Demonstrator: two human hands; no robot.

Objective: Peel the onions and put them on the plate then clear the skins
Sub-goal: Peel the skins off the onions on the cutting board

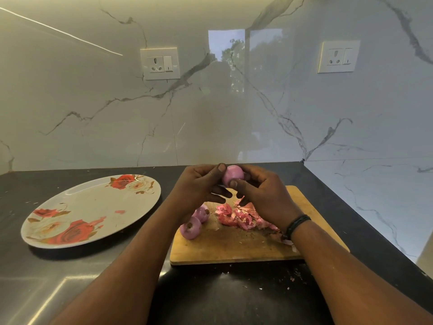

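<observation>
Both hands, the left hand [199, 184] and right hand [262, 195], pinched one onion [233, 175] above the cutting board's [234, 245] far edge, apparently so skins [243, 218] dropped there, leaving the plate [93, 207] clean; two peeled onions [195, 222] waited at its left edge.

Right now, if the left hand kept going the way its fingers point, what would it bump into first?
Probably the right hand. The left hand points rightward at it, fingertips nearly touching below the peeled purple onion both hold, though depth is unclear.
</observation>
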